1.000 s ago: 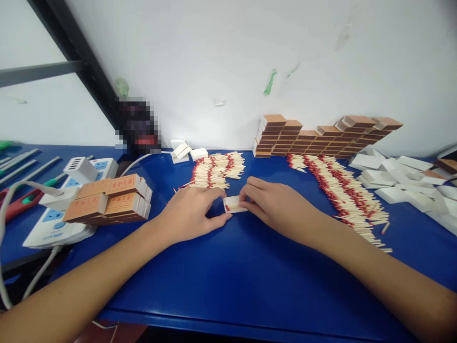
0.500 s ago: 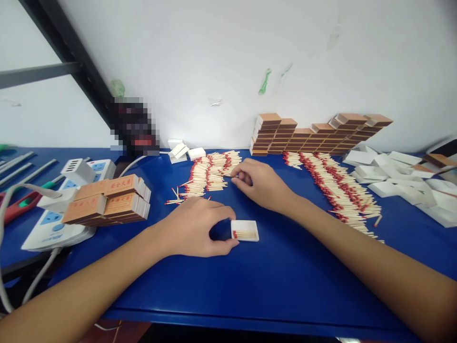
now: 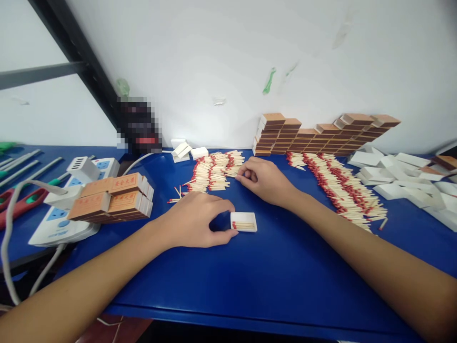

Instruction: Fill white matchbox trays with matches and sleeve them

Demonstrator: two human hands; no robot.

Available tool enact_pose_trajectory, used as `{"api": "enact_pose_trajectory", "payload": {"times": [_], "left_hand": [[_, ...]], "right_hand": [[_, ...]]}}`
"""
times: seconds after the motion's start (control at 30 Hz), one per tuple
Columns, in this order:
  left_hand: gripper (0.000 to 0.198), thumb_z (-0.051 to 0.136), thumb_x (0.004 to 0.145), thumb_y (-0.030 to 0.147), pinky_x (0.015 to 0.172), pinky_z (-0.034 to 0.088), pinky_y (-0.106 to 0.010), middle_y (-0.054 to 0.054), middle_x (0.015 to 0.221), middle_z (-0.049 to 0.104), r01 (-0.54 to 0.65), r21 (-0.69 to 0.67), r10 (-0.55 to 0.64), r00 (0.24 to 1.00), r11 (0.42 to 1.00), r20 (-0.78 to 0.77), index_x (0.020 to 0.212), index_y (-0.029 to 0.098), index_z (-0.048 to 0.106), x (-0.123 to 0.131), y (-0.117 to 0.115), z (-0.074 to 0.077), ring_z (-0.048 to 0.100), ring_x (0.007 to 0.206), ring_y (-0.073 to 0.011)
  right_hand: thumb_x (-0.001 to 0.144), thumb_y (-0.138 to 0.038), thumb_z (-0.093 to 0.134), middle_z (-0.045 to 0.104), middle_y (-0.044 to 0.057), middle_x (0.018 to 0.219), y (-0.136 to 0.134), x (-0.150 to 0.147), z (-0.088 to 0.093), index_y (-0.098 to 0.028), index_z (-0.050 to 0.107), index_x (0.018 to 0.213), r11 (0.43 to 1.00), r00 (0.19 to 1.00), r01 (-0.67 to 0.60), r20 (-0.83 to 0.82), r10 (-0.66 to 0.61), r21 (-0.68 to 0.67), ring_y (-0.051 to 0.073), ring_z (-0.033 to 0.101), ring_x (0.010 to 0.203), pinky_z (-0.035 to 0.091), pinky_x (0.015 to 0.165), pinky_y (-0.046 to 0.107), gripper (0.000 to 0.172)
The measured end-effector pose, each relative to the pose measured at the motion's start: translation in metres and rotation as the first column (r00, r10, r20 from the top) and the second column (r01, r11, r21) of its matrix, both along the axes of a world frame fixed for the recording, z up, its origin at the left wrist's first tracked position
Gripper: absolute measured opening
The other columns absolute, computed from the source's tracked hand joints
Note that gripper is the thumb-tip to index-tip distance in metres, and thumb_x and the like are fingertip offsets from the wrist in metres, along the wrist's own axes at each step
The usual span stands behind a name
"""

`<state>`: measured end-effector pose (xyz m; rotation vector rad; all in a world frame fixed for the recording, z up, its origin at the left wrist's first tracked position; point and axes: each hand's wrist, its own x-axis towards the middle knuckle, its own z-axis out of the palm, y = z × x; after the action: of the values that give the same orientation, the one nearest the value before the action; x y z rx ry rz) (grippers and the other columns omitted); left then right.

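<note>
A small white matchbox tray (image 3: pixel 253 215) lies on the blue table, with several red-headed matches (image 3: pixel 245 225) along its near side. My left hand (image 3: pixel 196 220) grips the tray's left end between thumb and forefinger. Beyond the tray, my right hand (image 3: pixel 262 178) has its thumb and fingers pinched together at the right edge of a loose match pile (image 3: pixel 214 169). Whether a match is between those fingertips I cannot make out.
Filled-looking brown matchboxes (image 3: pixel 310 138) are stacked against the wall. A longer match pile (image 3: pixel 342 190) and white trays (image 3: pixel 403 174) lie right. On the left, orange matchboxes (image 3: pixel 114 195) rest on a power strip (image 3: pixel 53 233) with cables. More white trays (image 3: pixel 182 150) sit behind.
The view has shifted slightly. My right hand stays at the pile's right edge, its fingertips a little closed in. My left hand still holds the tray.
</note>
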<state>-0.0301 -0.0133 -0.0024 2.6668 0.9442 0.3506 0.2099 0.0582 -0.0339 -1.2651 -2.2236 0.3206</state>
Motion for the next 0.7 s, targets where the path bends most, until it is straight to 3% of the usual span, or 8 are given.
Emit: {"api": "enact_pose_trajectory", "payload": {"times": [0.47,0.7], "left_hand": [[0.027,0.069,0.09,0.042,0.06,0.037,-0.026,0.003,0.068,0.064,-0.001,-0.014,0.002,1.0,1.0,0.005,0.105,0.022,0.076,0.001,0.003,0.0,0.06,0.061,-0.0127],[0.03,0.071,0.088,0.046,0.059,0.036,-0.026,0.004,0.064,0.061,-0.075,-0.016,0.076,0.997,0.997,0.023,0.106,0.022,0.076,-0.002,0.005,0.0,0.059,0.06,-0.0126]], "right_hand": [[0.094,-0.02,0.065,0.063,0.002,0.084,0.0,-0.005,0.004,-0.02,0.068,0.086,0.999,0.998,0.01,0.056,-0.008,-0.037,0.015,0.054,0.072,0.035,0.065,0.029,0.008],[0.095,-0.018,0.058,0.064,0.005,0.091,-0.012,0.017,0.011,-0.02,0.064,0.089,0.997,0.985,0.0,0.17,0.014,-0.083,0.017,0.056,0.077,0.039,0.067,0.03,0.009]]}}
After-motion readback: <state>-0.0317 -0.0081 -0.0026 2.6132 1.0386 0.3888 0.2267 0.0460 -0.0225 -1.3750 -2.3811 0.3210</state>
